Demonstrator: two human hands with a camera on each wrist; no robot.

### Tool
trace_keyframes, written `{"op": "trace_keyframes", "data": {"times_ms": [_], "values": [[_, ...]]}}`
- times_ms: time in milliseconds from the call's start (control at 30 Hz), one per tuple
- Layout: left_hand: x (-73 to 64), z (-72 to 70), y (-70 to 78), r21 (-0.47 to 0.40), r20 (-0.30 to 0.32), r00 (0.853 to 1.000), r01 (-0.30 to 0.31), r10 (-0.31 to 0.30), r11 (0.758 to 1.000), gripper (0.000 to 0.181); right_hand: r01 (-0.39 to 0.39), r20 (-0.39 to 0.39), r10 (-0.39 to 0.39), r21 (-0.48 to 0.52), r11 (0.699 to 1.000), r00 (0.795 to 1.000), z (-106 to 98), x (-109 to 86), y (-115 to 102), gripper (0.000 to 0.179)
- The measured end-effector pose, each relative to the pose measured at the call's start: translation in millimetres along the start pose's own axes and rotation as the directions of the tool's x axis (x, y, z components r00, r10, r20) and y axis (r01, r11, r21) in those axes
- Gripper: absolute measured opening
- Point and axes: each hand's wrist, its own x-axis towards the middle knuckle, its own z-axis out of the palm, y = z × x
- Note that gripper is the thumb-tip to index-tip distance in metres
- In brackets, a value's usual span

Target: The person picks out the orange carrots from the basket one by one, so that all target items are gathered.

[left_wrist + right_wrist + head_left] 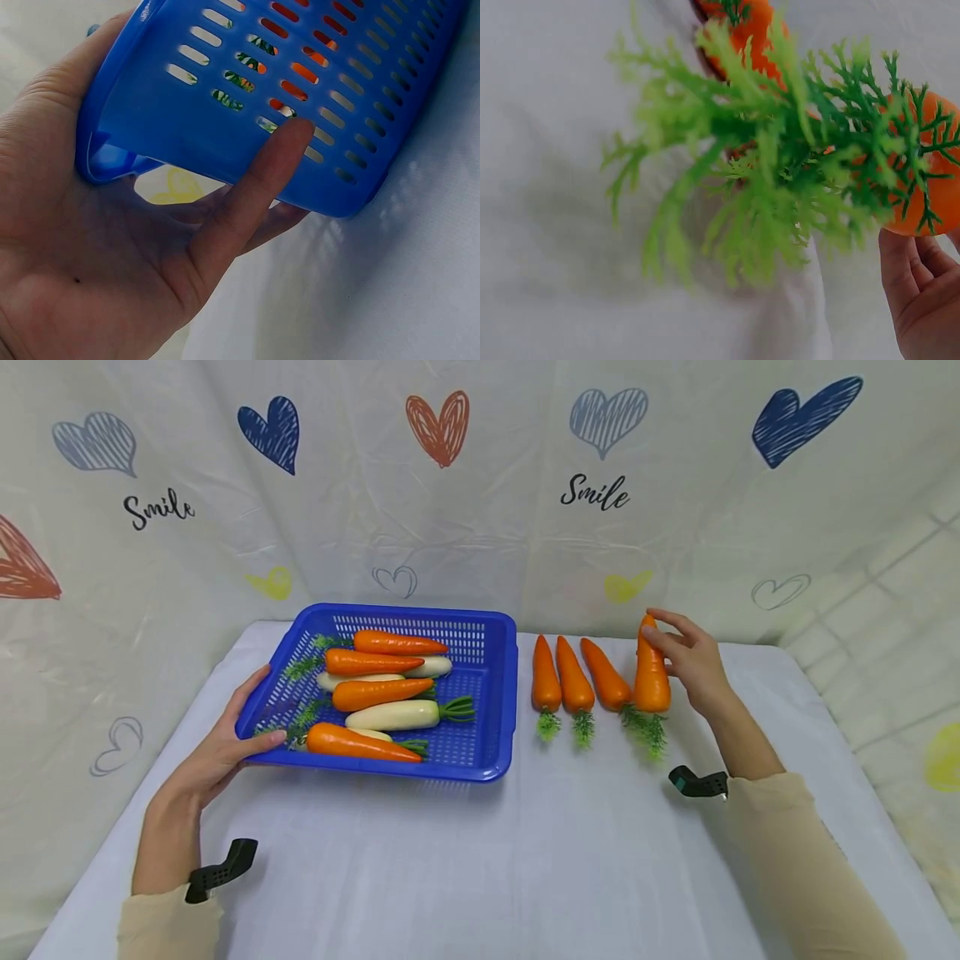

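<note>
1 white-covered tabletop (450,877) carries everything, and toward its left side is the blue basket (495,693), which looks like thin plastic: light, a little springy in its slotted walls, best held by the rim or a corner. The left hand (221,747) has it there, fingers gripping the left side near the front corner, with 1 digit laid against the outer wall in the left wrist view; whether that side is raised I cannot tell. Well to the right, the right hand (693,664) has its fingers pinching the narrow far end of the rightmost carrot (651,681), just beside a row of 3 other carrots (573,681). Its glossy skin suggests a stiff, light imitation, unlikely to bruise but apt to roll or slide; the taper gives little to hold, so the thicker body should offer a surer grip. In the basket, 4 orange carrots (375,693) and several white radishes (397,716) look equally smooth and would probably slip over each other. Smallest are the feathery green leaves (647,733) of the held carrot, seemingly soft and bendy, a poor handle that could snag in the basket's slots
</note>
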Motion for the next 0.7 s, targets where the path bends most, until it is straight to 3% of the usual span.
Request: {"op": "trace_keyframes", "data": {"times_ms": [133, 367, 700], "values": [[0.2, 0.2, -0.6, -0.002, -0.001, 1.0, 0.001, -0.001, 1.0, 0.094, -0.047, 0.023, 0.05, -0.104, 0.993, 0.999, -9, 2.7, 3, 0.062], [0.9, 1.0, -0.7, -0.005, -0.003, 1.0, 0.002, -0.002, 1.0, 0.093, -0.079, 0.078, 0.096, -0.198, 0.977, 0.992, -22, 7.2, 9, 0.067], [1.5, 1.0, -0.3, -0.009, -0.01, 1.0, 0.006, -0.006, 1.0, 0.093, -0.073, 0.109, 0.098, -0.221, 0.973, 0.989, -31, 13.0, 7, 0.07]]}}
